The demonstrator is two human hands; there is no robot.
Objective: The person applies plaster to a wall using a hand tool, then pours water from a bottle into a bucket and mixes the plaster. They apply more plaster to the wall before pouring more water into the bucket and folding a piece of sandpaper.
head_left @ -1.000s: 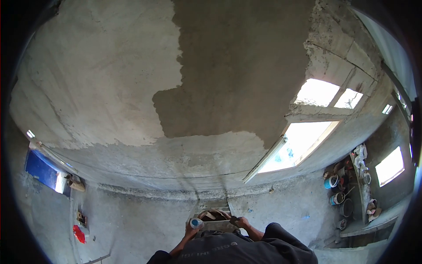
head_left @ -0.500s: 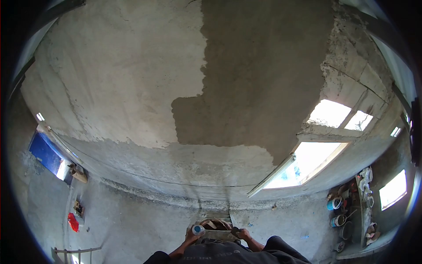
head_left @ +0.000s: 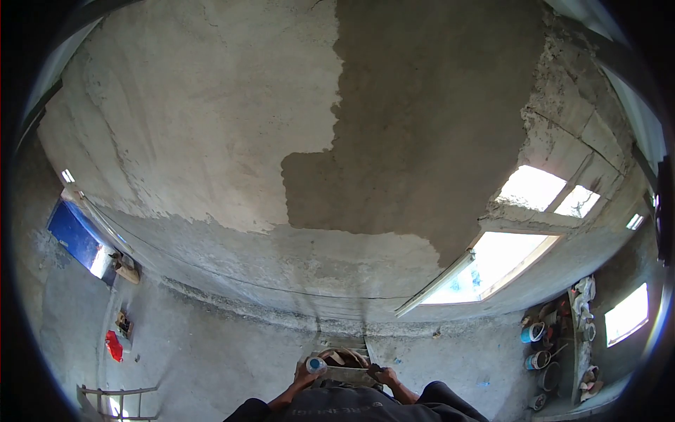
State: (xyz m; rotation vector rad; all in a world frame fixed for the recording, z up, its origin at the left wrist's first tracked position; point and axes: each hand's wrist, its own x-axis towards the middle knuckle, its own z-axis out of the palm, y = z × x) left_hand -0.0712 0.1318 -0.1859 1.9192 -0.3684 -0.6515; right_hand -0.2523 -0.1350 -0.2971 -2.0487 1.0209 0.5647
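At the bottom centre my left hand (head_left: 304, 374) is closed round a small bottle (head_left: 316, 365) with a pale blue top. My right hand (head_left: 383, 375) is closed at the right side of a round container (head_left: 344, 357); a dark thing in its fingers is too small to name. Between my hands lies a grey board or edge, just below the container. Ahead rises a plastered wall (head_left: 211, 126) with a large darker, damp-looking patch (head_left: 422, 126).
A window opening (head_left: 485, 264) is at the right of the wall. Buckets (head_left: 538, 360) stand beside a shelf at the lower right. A blue panel (head_left: 76, 235), a red bag (head_left: 114, 346) and a metal frame (head_left: 119, 392) are on the left.
The view has shifted and tilted slightly, so the wall patch sits a little further right. My hands keep nearly the same place and the same hold.
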